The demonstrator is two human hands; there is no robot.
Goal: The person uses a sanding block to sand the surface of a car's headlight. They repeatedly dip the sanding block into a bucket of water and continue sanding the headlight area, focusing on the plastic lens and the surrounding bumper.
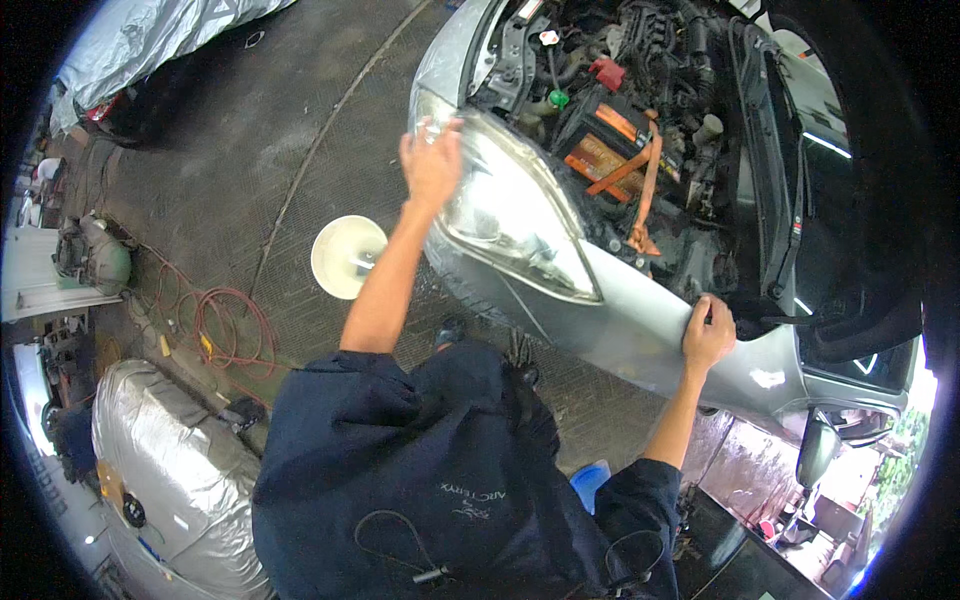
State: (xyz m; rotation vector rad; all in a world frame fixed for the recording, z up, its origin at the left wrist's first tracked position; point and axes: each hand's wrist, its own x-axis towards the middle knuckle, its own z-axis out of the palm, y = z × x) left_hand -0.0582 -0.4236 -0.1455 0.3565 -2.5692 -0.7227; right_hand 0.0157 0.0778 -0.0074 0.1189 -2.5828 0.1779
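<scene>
While the left hand [432, 160] is pressing flat, fingers spread, against the upper end of the cloudy headlight [515, 215], the right hand [707, 335] is gripping the edge of the silver fender [640, 330] just past the lamp's other end. Judging by the haze, most of the lens is waiting for work. Whether a pad or cloth is lying under the left palm is hidden.

The left hand [431, 160] hides the headlight's [515, 215] upper-left corner, the round white object [347, 256] sits partly behind the forearm, and the frame's top edge cuts off the engine bay [640, 80].
</scene>
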